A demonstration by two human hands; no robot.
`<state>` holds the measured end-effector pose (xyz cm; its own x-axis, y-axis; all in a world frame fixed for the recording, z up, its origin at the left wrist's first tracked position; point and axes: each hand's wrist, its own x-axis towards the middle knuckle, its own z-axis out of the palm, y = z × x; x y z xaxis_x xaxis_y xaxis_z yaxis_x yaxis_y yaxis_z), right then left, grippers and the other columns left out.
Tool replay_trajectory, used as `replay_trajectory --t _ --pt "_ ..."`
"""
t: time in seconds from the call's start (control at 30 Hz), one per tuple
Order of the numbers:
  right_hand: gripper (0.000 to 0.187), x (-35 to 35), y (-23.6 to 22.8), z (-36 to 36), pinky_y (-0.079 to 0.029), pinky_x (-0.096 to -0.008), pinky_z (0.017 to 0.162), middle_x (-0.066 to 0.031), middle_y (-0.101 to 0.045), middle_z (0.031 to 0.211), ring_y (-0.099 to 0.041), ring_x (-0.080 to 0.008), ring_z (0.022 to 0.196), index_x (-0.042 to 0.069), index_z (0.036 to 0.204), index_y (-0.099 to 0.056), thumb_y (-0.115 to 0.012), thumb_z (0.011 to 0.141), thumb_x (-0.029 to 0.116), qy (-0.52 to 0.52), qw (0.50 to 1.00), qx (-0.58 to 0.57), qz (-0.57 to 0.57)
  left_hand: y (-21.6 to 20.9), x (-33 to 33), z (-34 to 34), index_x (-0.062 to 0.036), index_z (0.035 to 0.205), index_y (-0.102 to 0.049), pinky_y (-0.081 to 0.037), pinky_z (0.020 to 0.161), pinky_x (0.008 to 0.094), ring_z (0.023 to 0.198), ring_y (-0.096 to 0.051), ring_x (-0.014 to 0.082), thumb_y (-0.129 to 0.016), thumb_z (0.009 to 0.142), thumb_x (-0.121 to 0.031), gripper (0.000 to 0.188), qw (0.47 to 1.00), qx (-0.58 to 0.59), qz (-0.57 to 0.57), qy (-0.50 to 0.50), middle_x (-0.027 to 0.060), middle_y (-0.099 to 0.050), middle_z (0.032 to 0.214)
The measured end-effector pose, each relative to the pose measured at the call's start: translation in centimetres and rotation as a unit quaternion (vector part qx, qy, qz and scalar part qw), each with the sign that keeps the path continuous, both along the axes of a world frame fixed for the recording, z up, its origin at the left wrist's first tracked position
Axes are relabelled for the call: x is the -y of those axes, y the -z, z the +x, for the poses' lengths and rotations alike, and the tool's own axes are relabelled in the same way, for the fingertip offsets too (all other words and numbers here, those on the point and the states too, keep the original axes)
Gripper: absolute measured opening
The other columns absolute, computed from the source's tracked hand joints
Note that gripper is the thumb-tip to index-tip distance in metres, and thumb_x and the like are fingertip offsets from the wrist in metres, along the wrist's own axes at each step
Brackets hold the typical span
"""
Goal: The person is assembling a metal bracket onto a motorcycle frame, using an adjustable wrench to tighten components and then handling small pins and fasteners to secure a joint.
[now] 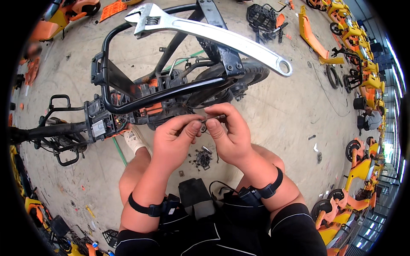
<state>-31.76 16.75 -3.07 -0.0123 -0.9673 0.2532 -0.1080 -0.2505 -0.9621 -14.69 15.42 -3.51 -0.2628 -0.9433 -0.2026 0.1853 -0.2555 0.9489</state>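
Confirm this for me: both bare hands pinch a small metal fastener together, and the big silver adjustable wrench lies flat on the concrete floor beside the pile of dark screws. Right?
Not quite. In the head view the big silver adjustable wrench rests up on the black tubular bike frame, not on the floor. The rest holds: left hand and right hand pinch the small metal fastener together, above the pile of dark screws.

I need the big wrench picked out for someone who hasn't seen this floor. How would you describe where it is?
Start at the stripped black scooter frame lying on the concrete floor ahead of the person's hands. Across its top tubes rests the adjustable wrench, jaw end left, hanging hole right. It is the only long, bright silver tool there, unlike the small dark pile of screws near the knees.
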Motion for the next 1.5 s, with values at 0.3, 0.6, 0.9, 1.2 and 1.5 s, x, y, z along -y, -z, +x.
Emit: replay_trajectory --t 0.3,0.6,0.9,1.2,1.5 --pt "0.019 0.5 -2.6 -2.2 -0.053 -0.038 0.088 -0.0089 -0.07 0.109 -0.065 -0.0278 0.104 0.005 0.108 -0.067 -0.076 0.091 0.005 -0.04 0.989 -0.058 -0.131 -0.4 1.4 -0.4 0.0023 0.106 -0.073 -0.05 0.059 0.0243 0.068 -0.061 0.0105 -0.066 0.104 -0.028 0.031 0.977 -0.167 0.035 0.129 0.0044 -0.067 0.078" --pt "0.025 1.0 -4.9 -1.3 -0.053 -0.0395 0.085 -0.0073 -0.072 0.099 -0.068 -0.029 0.094 0.007 0.102 -0.068 -0.08 0.081 0.001 -0.058 0.981 -0.115 -0.147 0.0 1.6 -0.3 -0.005 0.096 -0.068 -0.049 0.062 0.0237 0.069 -0.059 0.0095 -0.059 0.107 -0.038 0.036 0.948 -0.256 0.086 0.166 0.0021 -0.064 0.08" --pt "0.024 4.0 -7.7 0.1 -0.053 -0.0387 0.078 -0.0093 -0.068 0.091 -0.065 -0.0318 0.086 0.006 0.095 -0.066 -0.078 0.077 -0.003 -0.081 0.956 -0.222 -0.173 -0.6 1.9 -0.2 -0.0048 0.106 -0.066 -0.046 0.067 0.0237 0.074 -0.057 0.0101 -0.053 0.109 -0.041 0.039 0.947 -0.297 0.057 0.109 0.0032 -0.064 0.086" --pt "0.019 6.4 -9.1 -2.9 -0.052 -0.0251 0.074 -0.0029 -0.069 0.088 -0.065 -0.0107 0.082 0.002 0.102 -0.066 -0.078 0.087 -0.003 0.064 0.978 -0.095 -0.175 -0.4 1.6 0.1 -0.0016 0.128 -0.063 -0.047 0.074 0.025 0.081 -0.056 0.0104 -0.053 0.11 -0.029 0.035 0.955 -0.274 0.06 0.096 0.0035 -0.064 0.094" --pt "0.017 7.4 -9.8 -4.5 -0.05 -0.0226 0.082 -0.0016 -0.068 0.097 -0.062 -0.0079 0.089 0.0 0.11 -0.065 -0.072 0.095 0.0 0.083 0.979 -0.169 -0.084 0.2 1.5 2.1 -0.0034 0.121 -0.069 -0.048 0.077 0.0248 0.085 -0.058 0.009 -0.062 0.105 -0.025 0.027 0.987 -0.109 0.077 0.084 0.0012 -0.067 0.095"
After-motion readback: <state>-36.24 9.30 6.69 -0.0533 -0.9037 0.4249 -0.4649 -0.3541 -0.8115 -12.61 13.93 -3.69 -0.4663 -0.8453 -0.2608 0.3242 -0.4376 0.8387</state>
